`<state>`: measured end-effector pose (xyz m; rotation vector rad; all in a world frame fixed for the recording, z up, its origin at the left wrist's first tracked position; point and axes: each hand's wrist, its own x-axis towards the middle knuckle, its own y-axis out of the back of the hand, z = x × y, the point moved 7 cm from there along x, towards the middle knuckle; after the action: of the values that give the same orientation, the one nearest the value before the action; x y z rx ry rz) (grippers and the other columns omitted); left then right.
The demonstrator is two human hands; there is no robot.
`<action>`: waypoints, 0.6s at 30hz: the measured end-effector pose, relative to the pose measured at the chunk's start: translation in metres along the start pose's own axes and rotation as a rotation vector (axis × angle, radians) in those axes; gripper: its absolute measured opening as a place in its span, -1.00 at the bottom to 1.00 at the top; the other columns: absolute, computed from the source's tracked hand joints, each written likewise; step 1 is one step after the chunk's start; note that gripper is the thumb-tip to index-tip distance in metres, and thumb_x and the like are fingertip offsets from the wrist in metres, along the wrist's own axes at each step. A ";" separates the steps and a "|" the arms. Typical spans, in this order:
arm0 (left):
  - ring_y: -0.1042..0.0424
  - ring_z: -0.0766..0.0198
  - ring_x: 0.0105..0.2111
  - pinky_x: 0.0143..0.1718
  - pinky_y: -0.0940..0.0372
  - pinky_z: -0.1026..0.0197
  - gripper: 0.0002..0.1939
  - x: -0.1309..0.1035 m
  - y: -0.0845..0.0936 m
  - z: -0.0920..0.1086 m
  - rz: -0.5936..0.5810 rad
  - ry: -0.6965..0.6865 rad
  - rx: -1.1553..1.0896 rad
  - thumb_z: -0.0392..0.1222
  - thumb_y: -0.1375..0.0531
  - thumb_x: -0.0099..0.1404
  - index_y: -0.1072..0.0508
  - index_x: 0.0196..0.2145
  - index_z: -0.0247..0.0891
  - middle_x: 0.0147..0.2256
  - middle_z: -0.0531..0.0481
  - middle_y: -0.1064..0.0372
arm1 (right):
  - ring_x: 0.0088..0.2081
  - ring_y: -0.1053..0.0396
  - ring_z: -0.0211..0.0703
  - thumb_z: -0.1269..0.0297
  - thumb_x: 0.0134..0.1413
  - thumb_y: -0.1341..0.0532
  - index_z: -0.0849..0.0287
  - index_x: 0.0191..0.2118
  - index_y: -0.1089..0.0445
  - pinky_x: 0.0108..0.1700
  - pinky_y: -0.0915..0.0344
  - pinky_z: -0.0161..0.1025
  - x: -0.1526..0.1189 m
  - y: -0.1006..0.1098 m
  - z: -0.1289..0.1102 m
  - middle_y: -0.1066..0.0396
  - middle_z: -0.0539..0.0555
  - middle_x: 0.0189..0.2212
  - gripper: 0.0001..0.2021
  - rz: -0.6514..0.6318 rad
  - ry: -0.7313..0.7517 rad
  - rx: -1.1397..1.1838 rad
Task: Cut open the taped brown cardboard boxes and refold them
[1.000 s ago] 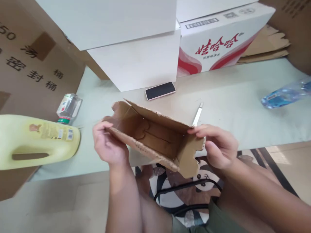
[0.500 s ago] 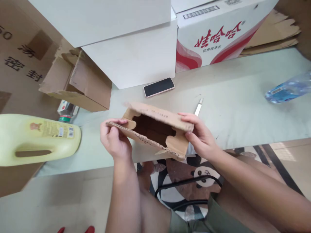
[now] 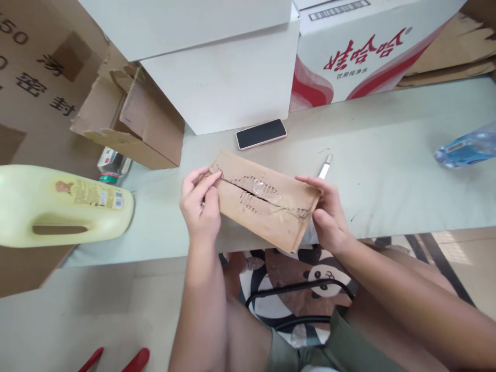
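Note:
A small brown cardboard box [image 3: 263,206] is between my hands, above the front edge of the cloth-covered table. Its top flaps are folded in and meet at a ragged middle seam, with shiny clear tape over part of it. My left hand [image 3: 201,204] grips the box's left end, fingers on top by the seam. On the right end, my right hand [image 3: 327,212] holds the corner between thumb and fingers. Just behind that hand lies a silver-white knife-like tool [image 3: 326,166], partly hidden by the fingers. A black-screened phone [image 3: 261,134] rests farther back.
White boxes [image 3: 225,93] and a red-and-white carton [image 3: 352,62] stand at the back. To the left are an open cardboard box [image 3: 155,119], a small green-capped bottle [image 3: 112,165] and a yellow jug [image 3: 96,222]. A clear blue-labelled bottle [image 3: 465,149] lies right.
The box's top flaps have come down over its opening, hiding the dark inside. My left hand has shifted right and its fingers now lie on the top.

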<state>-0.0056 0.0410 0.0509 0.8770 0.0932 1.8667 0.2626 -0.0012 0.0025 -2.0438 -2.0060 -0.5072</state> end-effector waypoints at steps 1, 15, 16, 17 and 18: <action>-0.42 0.07 0.11 0.29 -0.27 -0.07 -0.70 0.002 0.004 -0.006 0.021 0.039 -0.009 -0.26 -0.14 0.25 -0.67 -0.21 -0.12 0.03 -0.07 -0.45 | 0.16 -0.43 0.11 -0.14 0.29 -0.09 -0.20 0.23 -0.23 0.15 -0.43 0.15 0.000 0.002 0.004 -0.35 0.13 0.23 -0.54 0.040 -0.034 0.034; -0.50 0.03 0.06 0.04 -0.45 0.08 -0.74 -0.007 0.006 -0.049 0.278 0.603 -0.477 -0.05 -0.15 0.20 -0.55 -0.29 -0.22 -0.16 -0.08 -0.58 | 0.54 0.17 0.11 -0.23 0.33 -0.07 -0.20 0.42 -0.16 0.51 0.08 0.14 -0.001 -0.020 -0.006 0.20 -0.04 0.54 -0.37 -0.424 -0.093 0.079; -0.51 0.00 0.03 -0.04 -0.47 0.09 -0.70 -0.011 -0.007 -0.052 0.192 0.691 -0.537 0.03 -0.15 0.21 -0.55 -0.29 -0.22 -0.20 -0.08 -0.59 | 0.55 0.25 0.10 -0.23 0.33 -0.07 -0.26 0.44 -0.09 0.52 0.12 0.15 -0.002 -0.018 -0.005 0.30 -0.10 0.56 -0.36 -0.410 -0.081 0.065; -0.53 -0.03 0.02 -0.10 -0.49 0.08 -0.63 -0.016 -0.020 -0.054 0.080 0.766 -0.578 0.12 -0.15 0.21 -0.55 -0.30 -0.23 -0.24 -0.11 -0.59 | 0.56 0.31 0.09 -0.22 0.33 -0.07 -0.30 0.46 -0.01 0.53 0.15 0.17 -0.004 -0.016 -0.002 0.35 -0.13 0.56 -0.34 -0.393 -0.078 0.047; -0.54 -0.07 0.00 -0.12 -0.49 0.07 -0.56 -0.021 -0.032 -0.054 -0.045 0.818 -0.599 0.19 -0.14 0.22 -0.56 -0.29 -0.24 -0.26 -0.14 -0.60 | 0.56 0.36 0.07 -0.20 0.34 -0.07 -0.32 0.48 0.07 0.53 0.18 0.18 -0.004 -0.014 0.000 0.35 -0.14 0.56 -0.32 -0.373 -0.078 0.029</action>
<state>-0.0089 0.0555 -0.0135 -0.3151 0.0473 1.9407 0.2489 -0.0047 -0.0005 -1.6990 -2.4411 -0.4663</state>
